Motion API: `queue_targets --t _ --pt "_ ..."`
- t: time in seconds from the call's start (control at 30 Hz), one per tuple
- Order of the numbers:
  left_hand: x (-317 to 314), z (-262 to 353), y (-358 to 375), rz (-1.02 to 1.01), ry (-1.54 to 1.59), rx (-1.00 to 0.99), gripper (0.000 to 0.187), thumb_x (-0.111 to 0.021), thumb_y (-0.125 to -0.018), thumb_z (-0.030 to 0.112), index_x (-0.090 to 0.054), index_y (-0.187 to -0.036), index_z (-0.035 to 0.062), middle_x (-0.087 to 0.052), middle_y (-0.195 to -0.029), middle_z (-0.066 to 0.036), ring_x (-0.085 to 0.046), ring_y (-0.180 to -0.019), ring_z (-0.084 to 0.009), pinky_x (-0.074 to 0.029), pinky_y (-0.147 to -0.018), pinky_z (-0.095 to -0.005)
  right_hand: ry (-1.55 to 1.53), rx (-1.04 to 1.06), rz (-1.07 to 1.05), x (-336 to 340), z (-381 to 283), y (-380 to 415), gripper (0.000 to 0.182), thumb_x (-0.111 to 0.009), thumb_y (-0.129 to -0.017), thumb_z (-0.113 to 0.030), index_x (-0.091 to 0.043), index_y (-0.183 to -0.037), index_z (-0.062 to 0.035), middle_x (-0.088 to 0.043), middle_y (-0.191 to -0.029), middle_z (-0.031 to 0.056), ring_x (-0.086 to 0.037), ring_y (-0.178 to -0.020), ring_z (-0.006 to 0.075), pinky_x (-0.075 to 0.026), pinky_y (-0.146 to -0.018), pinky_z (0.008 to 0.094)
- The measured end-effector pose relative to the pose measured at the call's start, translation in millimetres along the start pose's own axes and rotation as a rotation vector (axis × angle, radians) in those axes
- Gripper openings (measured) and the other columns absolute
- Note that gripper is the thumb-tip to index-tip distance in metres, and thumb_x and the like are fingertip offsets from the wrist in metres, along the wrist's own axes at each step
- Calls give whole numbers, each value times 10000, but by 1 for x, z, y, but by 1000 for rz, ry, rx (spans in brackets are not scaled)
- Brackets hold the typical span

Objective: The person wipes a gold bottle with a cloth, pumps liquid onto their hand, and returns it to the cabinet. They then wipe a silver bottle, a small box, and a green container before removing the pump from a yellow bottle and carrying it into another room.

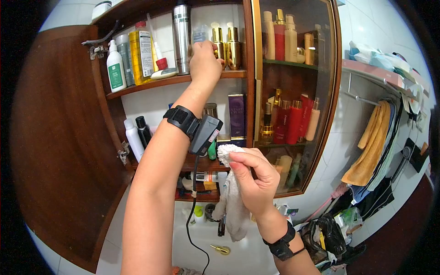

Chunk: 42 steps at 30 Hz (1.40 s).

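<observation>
My left hand [205,63] reaches up to the top cabinet shelf, its fingers curled against the lower part of a gold bottle [218,39]. Part of the grip is hidden behind the hand. A second gold bottle [234,48] stands just to the right, and a tall silver spray can [182,41] to the left. Behind the hand a clear plastic item [200,33] shows in part. Lower down, my right hand [256,178] pinches a white cloth [238,215], which hangs over the sink with a bunched end above the fingers.
A brown cabinet door [59,146] hangs open at left. Yellow [141,55] and white-green [116,68] bottles share the top shelf. Glass-fronted shelves [293,101] hold red and beige bottles. Below lies the white sink [247,256]. Towels [369,142] hang at right. A black cable [189,224] dangles from my left wrist.
</observation>
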<state>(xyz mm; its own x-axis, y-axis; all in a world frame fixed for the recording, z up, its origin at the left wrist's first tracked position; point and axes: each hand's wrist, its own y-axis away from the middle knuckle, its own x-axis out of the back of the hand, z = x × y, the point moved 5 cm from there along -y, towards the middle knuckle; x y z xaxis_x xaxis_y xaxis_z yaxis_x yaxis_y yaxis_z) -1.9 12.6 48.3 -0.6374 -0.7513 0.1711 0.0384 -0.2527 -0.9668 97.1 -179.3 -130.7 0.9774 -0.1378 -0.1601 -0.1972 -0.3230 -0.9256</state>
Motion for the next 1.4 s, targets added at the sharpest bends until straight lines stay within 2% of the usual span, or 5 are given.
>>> queue_targets --t 0.53,0.9,1.1,1.23,1.4 --pt "10 -10 2 57 217 -83 345 -673 -728 15 -564 -1055 19 -528 -1076 -173 -542 -981 -331 -445 -867 -370 6 -42 20 8 2 9 145 -645 -782 42 -668 -916 -9 -664 -914 102 -606 -849 203 -459 -772 285" --pt "58 23 99 -371 1242 201 298 -535 -903 56 -464 -1186 -8 -598 -971 -112 -619 -757 -154 -530 -636 -248 -351 -355 100 27 14 37 283 -545 -856 -9 -578 -1134 36 -595 -1144 131 -564 -1046 205 -403 -935 297" --pt "126 49 220 -355 709 -85 421 -670 -808 79 -542 -1206 28 -563 -1021 -92 -566 -840 -146 -477 -686 -240 -759 -572 171 42 14 64 543 -466 -787 11 -395 -1324 59 -451 -1333 192 -449 -1231 265 -314 -1061 373" --pt "121 37 284 -369 1014 409 473 -724 -739 41 -506 -1158 7 -569 -1019 -113 -594 -879 -169 -488 -710 -259 -722 -583 164 42 17 87 685 -626 -800 -11 -283 -1393 17 -402 -1373 177 -422 -1251 243 -328 -1052 359" --pt "139 44 302 -365 787 302 330 -709 -737 28 -566 -1035 19 -563 -988 -111 -611 -844 -191 -516 -729 -287 -626 -672 186 45 23 127 345 -643 -790 50 -540 -1114 -6 -580 -1128 111 -567 -1025 173 -448 -921 316"
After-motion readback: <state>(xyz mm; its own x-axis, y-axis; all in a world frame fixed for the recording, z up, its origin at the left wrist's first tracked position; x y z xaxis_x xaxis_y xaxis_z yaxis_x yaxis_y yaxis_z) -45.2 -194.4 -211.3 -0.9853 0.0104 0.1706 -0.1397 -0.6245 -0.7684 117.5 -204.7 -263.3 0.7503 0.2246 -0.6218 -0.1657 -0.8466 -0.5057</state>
